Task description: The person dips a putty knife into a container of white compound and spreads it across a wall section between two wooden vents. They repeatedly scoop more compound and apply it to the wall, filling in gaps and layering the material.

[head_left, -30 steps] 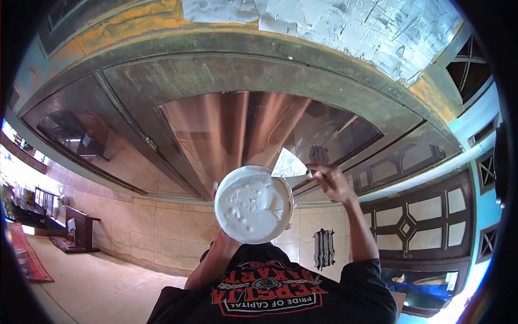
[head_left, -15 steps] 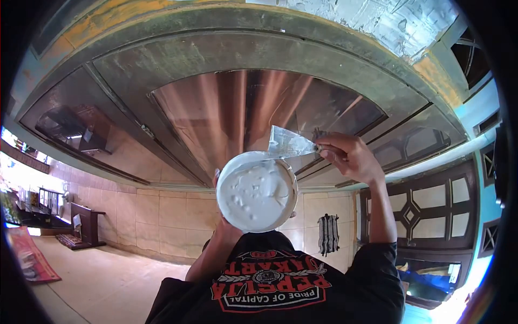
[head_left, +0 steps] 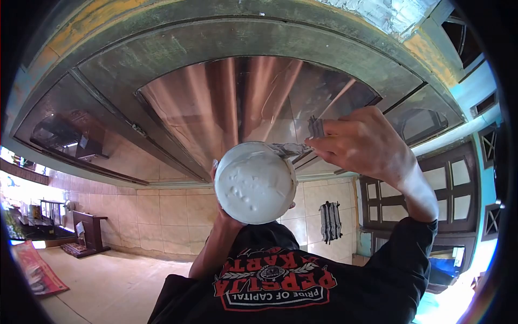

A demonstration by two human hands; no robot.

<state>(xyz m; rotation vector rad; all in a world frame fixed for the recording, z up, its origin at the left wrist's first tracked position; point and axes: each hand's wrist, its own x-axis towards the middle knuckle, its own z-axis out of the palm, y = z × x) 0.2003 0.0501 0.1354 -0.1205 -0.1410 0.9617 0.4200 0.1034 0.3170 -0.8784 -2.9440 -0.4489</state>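
A round white tub (head_left: 217, 190) sits in my left hand (head_left: 229, 220), whose fingers are wrapped round it from below and the sides. Thick white paste (head_left: 259, 186), smooth with a few pits and bubbles, fills much of the tub. My right hand (head_left: 367, 143) pinches a putty knife (head_left: 291, 149) smeared with grey-white residue. Its blade is turned nearly edge-on and meets the tub's upper right rim; part of the blade's tip is hard to make out there.
Ahead stands a worn greenish wooden frame (head_left: 226, 40) with glass panes and a pinkish curtain (head_left: 208, 102) behind. White patchy coating (head_left: 377, 13) covers the wall above. A striped grey mat (head_left: 331, 222) lies on the tiled floor, and a dark panelled door (head_left: 415, 200) is at right.
The putty knife has turned from showing its broad face to nearly edge-on and dropped to the tub's rim. My right hand has rolled over and come closer to the camera.
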